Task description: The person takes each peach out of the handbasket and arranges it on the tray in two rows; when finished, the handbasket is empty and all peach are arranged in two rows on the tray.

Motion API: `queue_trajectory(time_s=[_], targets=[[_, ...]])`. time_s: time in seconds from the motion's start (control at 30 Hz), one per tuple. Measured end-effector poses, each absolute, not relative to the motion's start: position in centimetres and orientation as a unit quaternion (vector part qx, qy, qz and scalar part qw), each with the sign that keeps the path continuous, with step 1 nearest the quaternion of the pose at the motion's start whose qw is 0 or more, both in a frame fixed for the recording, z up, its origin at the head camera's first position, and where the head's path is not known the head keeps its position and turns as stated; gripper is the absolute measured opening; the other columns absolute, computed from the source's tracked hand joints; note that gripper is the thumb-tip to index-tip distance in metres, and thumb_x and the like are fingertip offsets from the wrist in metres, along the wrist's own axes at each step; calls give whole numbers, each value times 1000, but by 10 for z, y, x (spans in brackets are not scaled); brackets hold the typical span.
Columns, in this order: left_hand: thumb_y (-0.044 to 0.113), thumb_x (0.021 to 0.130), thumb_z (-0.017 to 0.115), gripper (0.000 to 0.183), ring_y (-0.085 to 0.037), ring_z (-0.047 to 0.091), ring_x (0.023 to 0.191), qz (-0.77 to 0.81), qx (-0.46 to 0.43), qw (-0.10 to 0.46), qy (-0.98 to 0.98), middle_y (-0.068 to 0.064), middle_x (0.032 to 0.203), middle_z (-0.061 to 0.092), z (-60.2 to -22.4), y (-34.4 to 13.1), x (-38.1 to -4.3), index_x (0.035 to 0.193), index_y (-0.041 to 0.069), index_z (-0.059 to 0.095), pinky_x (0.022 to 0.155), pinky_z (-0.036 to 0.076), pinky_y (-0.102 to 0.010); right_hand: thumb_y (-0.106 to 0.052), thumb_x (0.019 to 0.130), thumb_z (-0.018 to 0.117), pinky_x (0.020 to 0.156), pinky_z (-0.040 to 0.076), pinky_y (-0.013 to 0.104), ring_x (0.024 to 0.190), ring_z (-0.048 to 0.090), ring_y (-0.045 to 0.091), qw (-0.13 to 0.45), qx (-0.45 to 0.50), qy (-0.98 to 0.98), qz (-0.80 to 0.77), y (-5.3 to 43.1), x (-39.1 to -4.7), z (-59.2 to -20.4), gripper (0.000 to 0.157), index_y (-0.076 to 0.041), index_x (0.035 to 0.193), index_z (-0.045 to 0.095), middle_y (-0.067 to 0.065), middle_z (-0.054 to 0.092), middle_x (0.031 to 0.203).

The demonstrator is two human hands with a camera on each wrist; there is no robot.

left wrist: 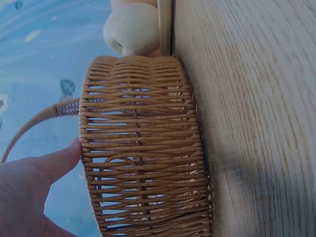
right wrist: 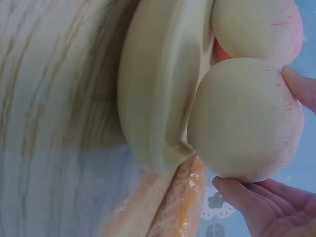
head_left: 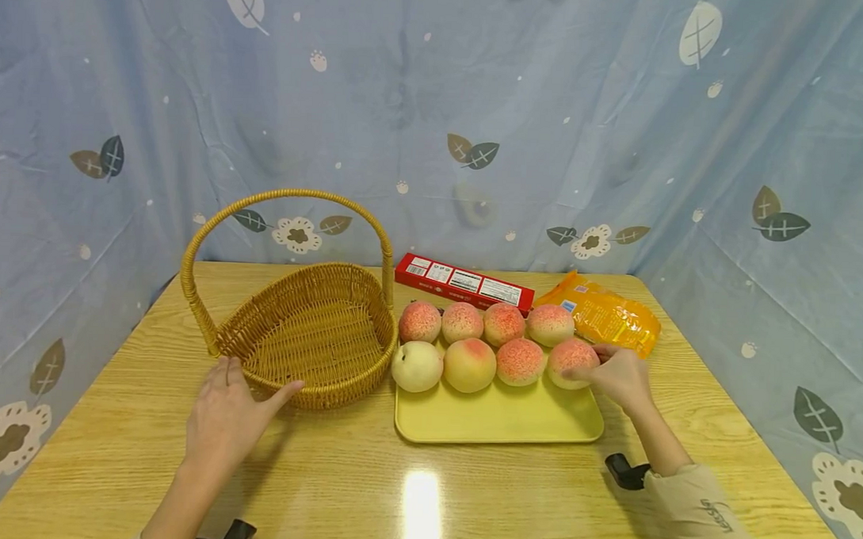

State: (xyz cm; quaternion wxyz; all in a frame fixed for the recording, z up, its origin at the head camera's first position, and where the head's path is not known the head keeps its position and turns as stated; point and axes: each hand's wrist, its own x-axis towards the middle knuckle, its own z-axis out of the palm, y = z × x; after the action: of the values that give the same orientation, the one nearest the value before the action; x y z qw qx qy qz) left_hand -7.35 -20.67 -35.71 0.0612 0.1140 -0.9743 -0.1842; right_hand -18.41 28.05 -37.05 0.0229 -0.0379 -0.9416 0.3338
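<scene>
My right hand point(head_left: 616, 377) pinches a pink-speckled peach point(head_left: 572, 363) at the right end of the front row on the yellow tray point(head_left: 497, 422). In the right wrist view, the thumb and fingertips press opposite sides of this peach point(right wrist: 244, 121), still beside its neighbour. My left hand point(head_left: 228, 417) rests at the near left rim of the wicker basket point(head_left: 322, 337), thumb spread out along it. The left wrist view shows one digit touching the rim of the basket point(left wrist: 140, 148). Inside, the basket's woven floor is bare. More peaches point(head_left: 469, 366) fill two rows on the tray.
Behind the tray lie a long red box point(head_left: 464, 283) and a shiny orange packet point(head_left: 604, 311). The basket's tall arched handle point(head_left: 291, 192) rises left of the tray. A patterned blue curtain point(head_left: 409, 102) hangs along the back and sides of the wooden table point(head_left: 325, 464).
</scene>
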Motion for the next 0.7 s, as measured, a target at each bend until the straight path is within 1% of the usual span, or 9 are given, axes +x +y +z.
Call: queue_trajectory(time_s=[0.13,0.27,0.4,0.53,0.63,0.7], targets=[[72,86,52,116,-59,23,132,-185,115,57,-974,-46,143,19,-356,-207,-74,136,-29,24,108,23,-62,-39,68,86,81,51,51,103,59,46,7,-29,-946,321,278,-185,-372,82,17,122,58,33,61,117],[72,85,51,117,-59,22,133,-187,116,52,-974,-46,144,19,-356,-206,-74,137,-29,23,109,22,-62,-39,70,84,82,51,52,105,57,49,-6,-20,-951,308,275,-187,-371,83,17,124,56,33,60,118],[72,86,51,117,-59,22,133,-188,115,54,-974,-46,144,18,-356,-206,-74,137,-29,23,109,22,-62,-39,73,82,82,49,56,106,55,52,-16,4,-958,287,274,-187,-367,79,15,125,56,34,60,118],[72,86,51,116,-59,22,133,-185,112,56,-975,-46,144,17,-357,-206,-74,137,-29,22,109,23,-62,-38,76,80,81,49,57,104,56,53,-22,37,-963,266,275,-189,-364,74,15,123,58,34,62,113],[72,87,49,116,-59,21,133,-182,111,54,-975,-46,145,16,-357,-206,-73,137,-28,21,108,23,-63,-39,77,79,81,49,58,105,56,53,-31,53,-964,258,275,-191,-361,77,15,125,55,35,61,114],[72,87,49,116,-59,21,133,-180,112,53,-976,-46,145,15,-358,-206,-73,138,-28,21,108,23,-63,-40,79,78,83,49,58,109,53,55,-41,62,-963,260,276,-192,-361,81,16,129,51,38,57,119]])
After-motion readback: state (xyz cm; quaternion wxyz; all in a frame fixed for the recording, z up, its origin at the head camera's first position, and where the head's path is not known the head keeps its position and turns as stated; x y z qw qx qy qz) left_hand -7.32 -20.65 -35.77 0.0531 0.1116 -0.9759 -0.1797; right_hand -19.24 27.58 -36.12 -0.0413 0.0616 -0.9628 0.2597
